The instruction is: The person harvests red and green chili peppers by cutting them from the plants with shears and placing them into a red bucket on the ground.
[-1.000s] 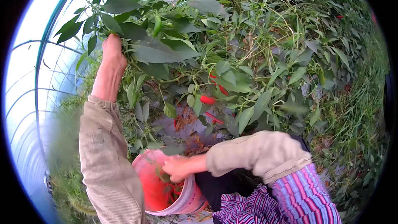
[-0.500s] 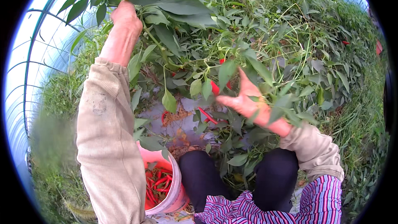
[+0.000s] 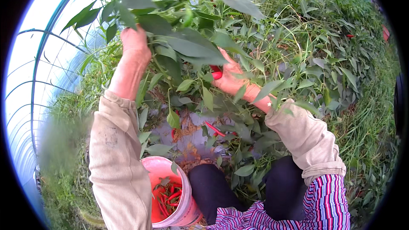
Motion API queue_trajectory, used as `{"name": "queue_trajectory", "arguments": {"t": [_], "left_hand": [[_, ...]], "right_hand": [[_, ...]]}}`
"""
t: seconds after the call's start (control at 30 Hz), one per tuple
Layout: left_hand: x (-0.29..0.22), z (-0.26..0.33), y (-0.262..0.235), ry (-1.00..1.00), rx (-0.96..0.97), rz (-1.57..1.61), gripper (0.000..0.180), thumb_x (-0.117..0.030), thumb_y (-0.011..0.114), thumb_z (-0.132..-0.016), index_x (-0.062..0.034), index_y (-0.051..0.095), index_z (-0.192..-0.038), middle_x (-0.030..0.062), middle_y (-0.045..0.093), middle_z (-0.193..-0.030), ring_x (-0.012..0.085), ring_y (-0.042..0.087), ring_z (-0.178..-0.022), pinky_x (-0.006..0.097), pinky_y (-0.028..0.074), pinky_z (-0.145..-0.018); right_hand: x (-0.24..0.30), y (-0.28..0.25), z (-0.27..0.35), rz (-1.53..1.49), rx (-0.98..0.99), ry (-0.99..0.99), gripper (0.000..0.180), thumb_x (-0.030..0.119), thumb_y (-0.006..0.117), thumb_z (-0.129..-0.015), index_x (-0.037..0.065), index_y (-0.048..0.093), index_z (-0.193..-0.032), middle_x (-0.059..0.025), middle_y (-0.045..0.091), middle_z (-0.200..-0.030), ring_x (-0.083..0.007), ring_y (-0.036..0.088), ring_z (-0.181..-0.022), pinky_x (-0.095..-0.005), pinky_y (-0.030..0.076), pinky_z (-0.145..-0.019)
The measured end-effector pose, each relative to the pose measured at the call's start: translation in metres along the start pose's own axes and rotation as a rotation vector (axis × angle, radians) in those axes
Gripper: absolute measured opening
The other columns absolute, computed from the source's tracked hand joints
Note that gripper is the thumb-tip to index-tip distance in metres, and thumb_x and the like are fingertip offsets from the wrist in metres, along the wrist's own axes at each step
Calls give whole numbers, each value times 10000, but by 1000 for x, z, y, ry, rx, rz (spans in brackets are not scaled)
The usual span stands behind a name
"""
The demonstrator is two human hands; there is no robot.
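Note:
My left hand [image 3: 135, 44] is closed round a leafy chili plant branch [image 3: 164, 66] at the upper left, its fingertips partly hidden by leaves. Large dark green leaves [image 3: 187, 46] spread out in front of it and to its right. Among this foliage, my right hand [image 3: 233, 79] is closed on a red chili pepper [image 3: 217, 76], whose upper part leaves cover. Another red chili [image 3: 215, 128] hangs lower down, over the grey ground sheet. A pink bucket [image 3: 186, 196] beside my left forearm holds several red chilies [image 3: 170, 200].
My dark-trousered knees [image 3: 213, 187] are bent just right of the bucket. Dense chili plants and weeds [image 3: 332, 59] fill the far and right side. A curved plastic tunnel wall with green ribs [image 3: 37, 76] runs along the left.
My right hand has moved up and left into the leaves and closed on a red chili. My left hand has shifted slightly right and down with the branch, whose leaves have swung right.

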State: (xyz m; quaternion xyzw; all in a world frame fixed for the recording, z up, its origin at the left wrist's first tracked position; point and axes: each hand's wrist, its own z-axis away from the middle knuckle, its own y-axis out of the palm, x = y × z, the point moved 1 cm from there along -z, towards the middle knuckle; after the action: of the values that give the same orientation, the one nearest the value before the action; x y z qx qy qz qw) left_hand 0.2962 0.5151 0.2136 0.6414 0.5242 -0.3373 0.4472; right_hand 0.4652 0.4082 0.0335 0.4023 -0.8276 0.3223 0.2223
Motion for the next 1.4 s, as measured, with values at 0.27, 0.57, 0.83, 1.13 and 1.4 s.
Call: {"name": "queue_trajectory", "arguments": {"t": [0.27,0.57,0.83,1.13,1.4], "left_hand": [[3,61,61,-119,431,-44,117,-102,615,-829,-22,649,-907,24,606,-769,110,524,-677,283,428,-627],[8,86,83,146,949,-443,457,-269,793,-658,-33,678,-1032,85,693,-902,150,634,-786,299,511,-744],[-5,110,29,424,1184,-377,553,-244,807,-682,-50,602,-1158,119,595,-1162,216,566,-1053,336,452,-944],[-20,53,48,580,107,-737,349,-306,717,-748,-75,580,-971,71,595,-871,265,589,-880,372,456,-722],[76,95,21,1190,495,-1055,1063,-426,834,-550,21,322,-1367,226,403,-1348,349,375,-1293,475,269,-1081]], "right_hand": [[13,-24,17,-67,149,216,505,245,673,-817,62,484,-1249,-122,535,-1208,-241,542,-1076,-351,450,-918],[4,-81,58,-766,252,684,410,241,642,-887,67,520,-1238,-45,584,-1125,-142,585,-950,-308,502,-724],[-71,-97,65,-952,330,755,330,156,576,-914,0,535,-1201,-128,625,-1075,-199,634,-970,-294,544,-769],[12,-70,-6,-709,233,903,173,113,677,-844,3,570,-924,-89,622,-763,-150,603,-603,-245,518,-509],[22,-99,-1,-890,438,738,419,218,499,-952,16,437,-1314,-88,547,-1166,-184,552,-1003,-309,460,-863]]}}
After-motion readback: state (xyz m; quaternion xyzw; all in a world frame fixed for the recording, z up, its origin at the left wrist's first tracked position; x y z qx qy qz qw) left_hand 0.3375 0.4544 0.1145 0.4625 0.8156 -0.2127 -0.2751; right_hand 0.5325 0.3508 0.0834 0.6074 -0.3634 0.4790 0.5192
